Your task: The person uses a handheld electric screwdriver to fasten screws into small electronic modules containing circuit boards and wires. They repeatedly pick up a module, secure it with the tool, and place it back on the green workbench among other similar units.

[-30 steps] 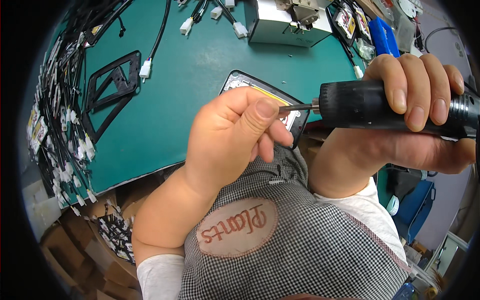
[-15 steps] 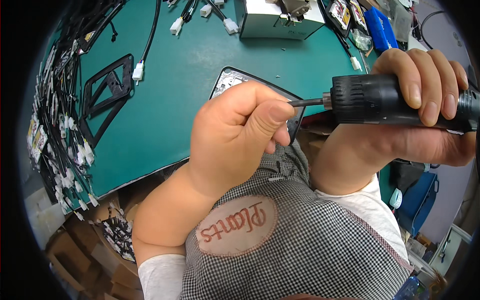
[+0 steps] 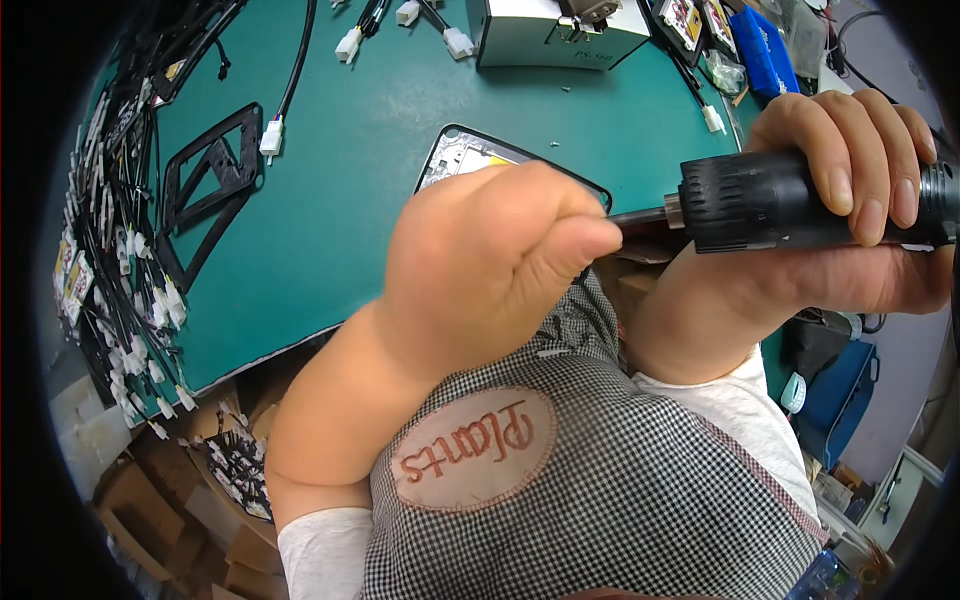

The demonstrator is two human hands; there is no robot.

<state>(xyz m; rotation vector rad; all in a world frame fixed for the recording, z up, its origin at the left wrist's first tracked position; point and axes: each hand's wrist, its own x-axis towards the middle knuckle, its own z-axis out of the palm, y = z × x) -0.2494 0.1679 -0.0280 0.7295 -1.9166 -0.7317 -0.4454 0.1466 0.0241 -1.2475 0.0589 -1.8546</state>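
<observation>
My right hand (image 3: 868, 165) is wrapped round the thick black body of an electric screwdriver (image 3: 738, 203), held level above the table's near right side. From its ribbed nose a thin dark bit (image 3: 645, 217) points left. My left hand (image 3: 485, 255) is closed on that bit between thumb and fingers, and the bit's tip is hidden inside the grip. Behind and below the left hand lies a black-rimmed flat housing (image 3: 452, 160) with silvery metal and a bit of yellow inside; the hand covers most of it.
Black bracket frames (image 3: 215, 175) lie left on the green table (image 3: 350, 130). Beyond them hangs a dense bundle of cables with white connectors (image 3: 130, 320). At the back stand a white-and-green box (image 3: 545, 45) and a blue bin (image 3: 765, 55). Small screws (image 3: 555, 145) lie behind the housing.
The screwdriver has shifted slightly right. My left hand has turned, its thumb now lower, and has moved a little right along with the bit, still gripping it.
</observation>
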